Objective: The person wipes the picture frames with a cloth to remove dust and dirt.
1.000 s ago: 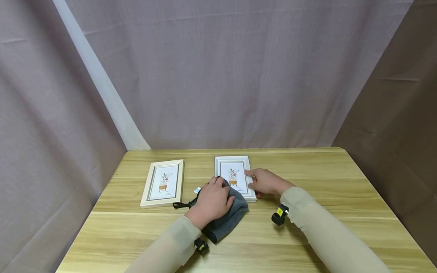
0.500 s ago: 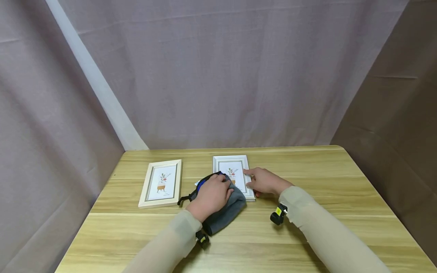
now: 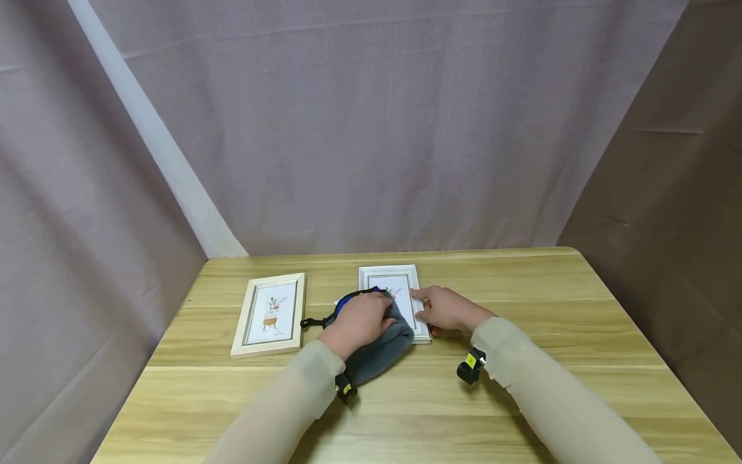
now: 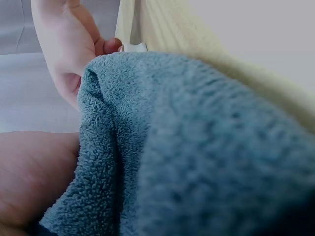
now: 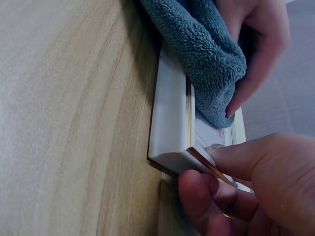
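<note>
Grey-blue terry cloth (image 3: 379, 351), soft and floppy, is bunched under the left hand (image 3: 358, 320), whose fingers curl round it and press it onto the glass of the white-framed picture w/ a small plant print (image 3: 416, 281). That frame lies flat on the pale wooden table (image 3: 522, 386), just right of centre. The right hand (image 3: 449, 309) steadies it: in the right wrist view, thumb and fingertips (image 5: 216, 187) pinch the frame's near corner (image 5: 172, 147), so that grip is closed on the frame's edge.

Handling, as I'd judge it: the cloth weighs next to nothing, takes any shape, can be grabbed anywhere; a dark cord or loop (image 3: 313, 321) trails from its left side and could snag. The frame looks light but stiff, and its glazed front is prob. fragile and slick, so it'd slide on the smooth table unless pinned. Best hold is the moulded rim or corners, not the pane, which is roughly what the right hand does.

Around: a second picture frame, cream-coloured wood w/ a similar print (image 3: 269, 314), lies flat to the left, apart from the cloth, close enough that a wide sweep might nudge it. Mauve fabric backdrop (image 3: 371, 129) hangs behind the table. Nothing else stands betw. the hands and the frame.
</note>
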`<state>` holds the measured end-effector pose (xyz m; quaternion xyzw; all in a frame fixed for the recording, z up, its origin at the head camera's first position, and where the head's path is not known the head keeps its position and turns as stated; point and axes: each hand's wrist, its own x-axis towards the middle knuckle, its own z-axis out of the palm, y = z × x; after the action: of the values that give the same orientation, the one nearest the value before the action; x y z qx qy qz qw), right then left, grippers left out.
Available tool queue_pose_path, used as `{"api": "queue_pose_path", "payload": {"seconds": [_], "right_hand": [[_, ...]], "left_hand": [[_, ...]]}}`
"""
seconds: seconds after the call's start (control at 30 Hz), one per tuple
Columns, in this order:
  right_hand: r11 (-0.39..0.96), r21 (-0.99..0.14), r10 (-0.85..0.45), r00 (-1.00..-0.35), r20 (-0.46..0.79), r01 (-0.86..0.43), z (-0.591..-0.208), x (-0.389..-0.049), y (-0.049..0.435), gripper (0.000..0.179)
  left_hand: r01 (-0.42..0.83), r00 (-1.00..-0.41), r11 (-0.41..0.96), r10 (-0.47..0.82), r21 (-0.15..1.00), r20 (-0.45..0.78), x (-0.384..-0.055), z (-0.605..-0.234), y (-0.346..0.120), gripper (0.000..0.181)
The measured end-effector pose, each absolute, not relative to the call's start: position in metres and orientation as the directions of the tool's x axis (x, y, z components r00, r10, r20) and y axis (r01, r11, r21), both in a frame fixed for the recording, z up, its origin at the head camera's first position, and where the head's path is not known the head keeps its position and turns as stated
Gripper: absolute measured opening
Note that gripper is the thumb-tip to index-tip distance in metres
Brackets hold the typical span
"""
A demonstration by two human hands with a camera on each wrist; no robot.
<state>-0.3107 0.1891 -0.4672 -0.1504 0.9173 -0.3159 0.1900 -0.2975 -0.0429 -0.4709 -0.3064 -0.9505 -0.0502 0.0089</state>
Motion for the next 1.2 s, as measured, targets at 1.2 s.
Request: {"api": "queue_pose_path", "payload": {"seconds": [1.2], "right_hand": [[0.766, -0.621, -0.389, -0.890, -0.238, -0.169, -0.470, -0.309, 0.187, 0.064]], "left_hand": [[0.625, -0.776, 0.773, 0.630, 0.104, -0.024, -0.314, -0.471, -0.039, 0.047]]}}
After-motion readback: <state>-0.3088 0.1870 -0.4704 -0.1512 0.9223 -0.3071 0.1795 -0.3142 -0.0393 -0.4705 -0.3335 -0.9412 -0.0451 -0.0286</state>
